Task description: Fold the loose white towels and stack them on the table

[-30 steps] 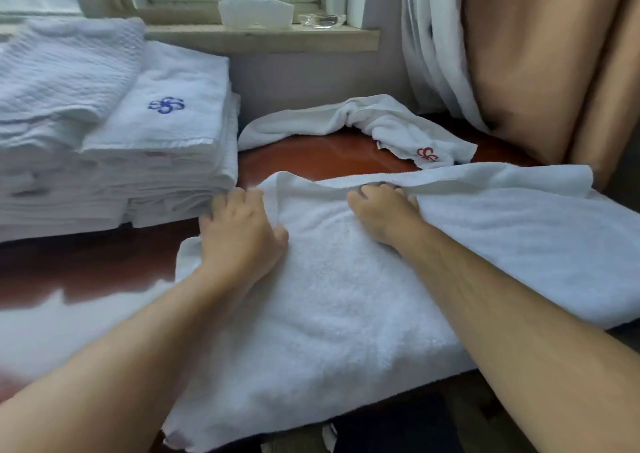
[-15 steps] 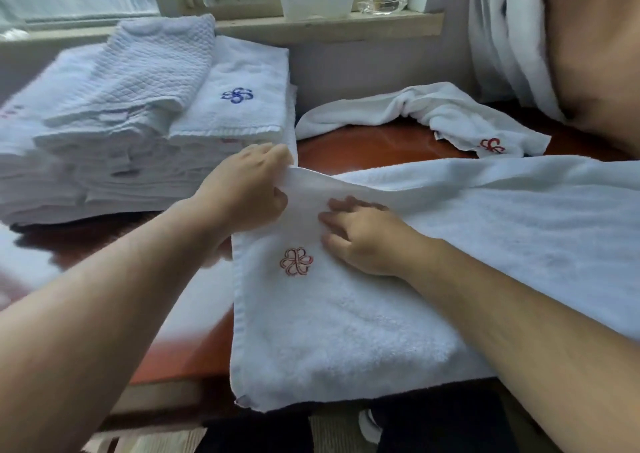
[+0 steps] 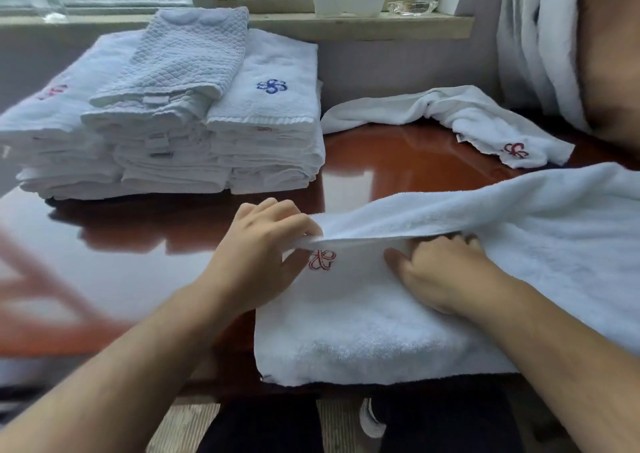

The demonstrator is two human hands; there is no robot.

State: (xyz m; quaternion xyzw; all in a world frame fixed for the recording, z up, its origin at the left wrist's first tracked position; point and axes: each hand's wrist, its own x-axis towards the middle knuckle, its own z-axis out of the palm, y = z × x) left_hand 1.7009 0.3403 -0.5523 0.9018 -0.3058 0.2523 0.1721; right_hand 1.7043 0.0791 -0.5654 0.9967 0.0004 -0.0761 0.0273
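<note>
A large white towel [image 3: 363,321] with a red flower emblem lies on the glossy red-brown table [image 3: 408,161], hanging over the near edge. My left hand [image 3: 266,244] pinches its upper layer at the left corner and holds that layer lifted. Under the raised layer my right hand [image 3: 436,269] rests on the lower layer, with its fingertips hidden by the cloth. A second loose white towel [image 3: 450,116] with a red emblem lies crumpled at the back right. Several folded white towels [image 3: 166,123] are stacked at the back left.
A window sill [image 3: 363,26] behind the table carries a white tissue box [image 3: 349,0] and a clear glass dish [image 3: 412,5]. White and tan curtains [image 3: 540,37] hang at the right. A blurred red shape [image 3: 45,279] shows at the left.
My left hand has taken the towel's corner and lifted the top layer toward me over the red emblem. My right hand moved under that layer. The camera swung left.
</note>
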